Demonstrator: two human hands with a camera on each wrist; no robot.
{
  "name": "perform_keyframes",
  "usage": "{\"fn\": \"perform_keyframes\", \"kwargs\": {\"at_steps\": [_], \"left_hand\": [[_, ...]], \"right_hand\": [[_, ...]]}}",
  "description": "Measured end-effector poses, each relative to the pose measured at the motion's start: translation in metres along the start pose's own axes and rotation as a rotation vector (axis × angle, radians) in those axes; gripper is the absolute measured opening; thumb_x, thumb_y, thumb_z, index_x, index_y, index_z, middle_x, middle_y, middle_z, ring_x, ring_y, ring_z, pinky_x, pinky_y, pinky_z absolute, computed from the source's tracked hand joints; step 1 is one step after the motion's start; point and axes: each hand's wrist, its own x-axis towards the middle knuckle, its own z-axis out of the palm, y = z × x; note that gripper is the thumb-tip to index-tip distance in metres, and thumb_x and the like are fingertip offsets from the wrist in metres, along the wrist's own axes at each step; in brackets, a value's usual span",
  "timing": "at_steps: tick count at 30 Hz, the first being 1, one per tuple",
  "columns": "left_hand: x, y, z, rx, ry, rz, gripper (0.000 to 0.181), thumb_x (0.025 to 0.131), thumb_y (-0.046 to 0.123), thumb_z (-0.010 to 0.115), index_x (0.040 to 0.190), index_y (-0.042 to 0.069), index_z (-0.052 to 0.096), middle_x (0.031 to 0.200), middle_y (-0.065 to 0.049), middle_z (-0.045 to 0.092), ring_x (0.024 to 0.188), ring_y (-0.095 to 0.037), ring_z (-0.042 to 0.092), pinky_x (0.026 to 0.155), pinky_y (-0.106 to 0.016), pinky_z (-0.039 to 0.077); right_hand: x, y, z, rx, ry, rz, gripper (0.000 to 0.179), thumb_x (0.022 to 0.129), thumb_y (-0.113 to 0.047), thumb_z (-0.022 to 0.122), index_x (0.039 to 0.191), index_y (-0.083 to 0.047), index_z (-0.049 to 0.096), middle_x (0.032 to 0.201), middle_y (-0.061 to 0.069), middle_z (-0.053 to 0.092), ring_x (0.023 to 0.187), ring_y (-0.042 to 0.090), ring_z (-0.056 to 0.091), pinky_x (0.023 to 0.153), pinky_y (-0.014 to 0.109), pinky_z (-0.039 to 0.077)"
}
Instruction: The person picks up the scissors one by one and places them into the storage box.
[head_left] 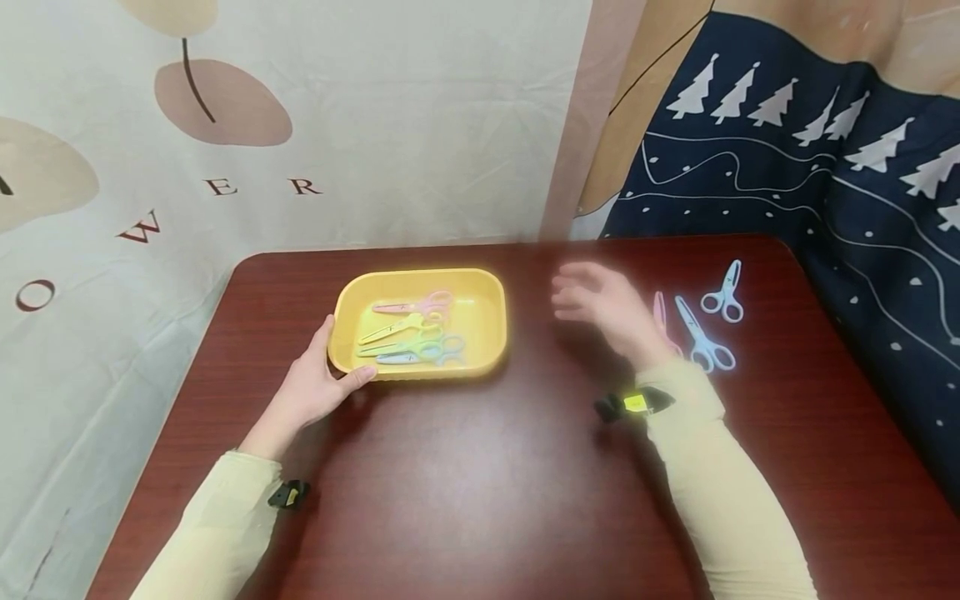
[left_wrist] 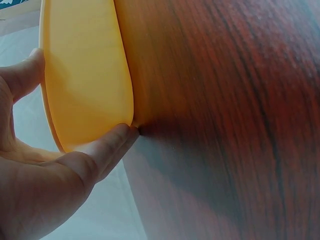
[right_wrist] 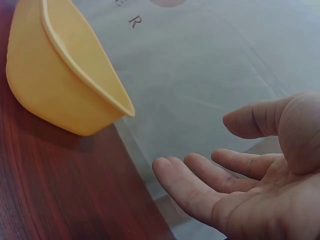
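In the head view my left hand (head_left: 311, 379) grips the left end of a yellow plastic tray (head_left: 487, 358), thumb at the near corner and fingers at the far side. The left wrist view shows its fingers against the tray wall (left_wrist: 90, 75). Inside lie pink scissors (head_left: 438, 302), yellow scissors (head_left: 412, 323), green scissors (head_left: 423, 343) and blue scissors (head_left: 450, 357). My right hand (head_left: 603, 304) is in the air right of the tray, holding nothing, its fingers loosely bent and apart from the thumb in the right wrist view.
Right of my right hand lie two blue pairs of scissors, one farther back (head_left: 723, 296) and one nearer (head_left: 703, 342). A pink pair of scissors (head_left: 659, 312) is partly hidden behind the right wrist. The dark wooden table (head_left: 480, 483) ends at printed cloths behind.
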Motion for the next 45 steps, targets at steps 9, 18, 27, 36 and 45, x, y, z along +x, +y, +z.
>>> {"fn": "perform_keyframes", "kwargs": {"at_steps": [9, 18, 27, 36, 45], "left_hand": [[0.000, -0.002, 0.000, 0.001, -0.001, -0.001, 0.113, 0.093, 0.039, 0.077, 0.163, -0.006, 0.001, 0.165, -0.034, 0.018, 0.148, -0.052, 0.030, 0.117, -0.066, 0.029], [0.000, 0.000, -0.001, 0.006, 0.003, 0.002, 0.113, 0.093, 0.039, 0.077, 0.163, -0.006, 0.001, 0.165, -0.034, 0.018, 0.148, -0.052, 0.029, 0.117, -0.065, 0.029], [0.001, 0.000, -0.001, 0.007, -0.001, 0.004, 0.113, 0.093, 0.039, 0.077, 0.163, -0.006, 0.000, 0.166, -0.033, 0.017, 0.148, -0.052, 0.029, 0.117, -0.065, 0.029], [0.000, 0.000, -0.001, 0.009, 0.003, 0.007, 0.112, 0.093, 0.038, 0.077, 0.162, -0.007, 0.002, 0.165, -0.034, 0.018, 0.147, -0.052, 0.030, 0.117, -0.065, 0.029], [0.000, 0.000, -0.001, 0.007, -0.003, 0.002, 0.112, 0.093, 0.038, 0.077, 0.162, -0.007, 0.001, 0.165, -0.034, 0.018, 0.147, -0.052, 0.030, 0.117, -0.066, 0.029]], "right_hand": [[-0.004, 0.003, -0.010, 0.009, 0.032, -0.018, 0.050, 0.102, -0.013, 0.065, 0.149, -0.004, 0.050, 0.144, 0.022, 0.057, 0.123, 0.042, 0.063, 0.100, 0.051, 0.054], [-0.015, 0.003, -0.024, -0.025, 0.054, 0.012, 0.050, 0.101, -0.012, 0.067, 0.148, -0.009, 0.051, 0.145, 0.018, 0.058, 0.124, 0.039, 0.063, 0.102, 0.050, 0.053], [-0.025, 0.002, -0.038, -0.105, 0.081, 0.114, 0.056, 0.099, -0.030, 0.071, 0.150, -0.022, 0.051, 0.149, 0.007, 0.057, 0.122, 0.026, 0.066, 0.108, 0.069, 0.040], [-0.033, 0.001, -0.050, -0.171, 0.088, 0.202, 0.067, 0.096, -0.041, 0.073, 0.155, -0.027, 0.046, 0.152, 0.003, 0.055, 0.127, 0.026, 0.061, 0.094, 0.069, 0.048], [-0.040, 0.010, -0.061, -0.182, 0.115, 0.154, 0.063, 0.100, -0.033, 0.069, 0.156, -0.019, 0.044, 0.152, 0.010, 0.054, 0.123, 0.032, 0.065, 0.092, 0.050, 0.057]]}}
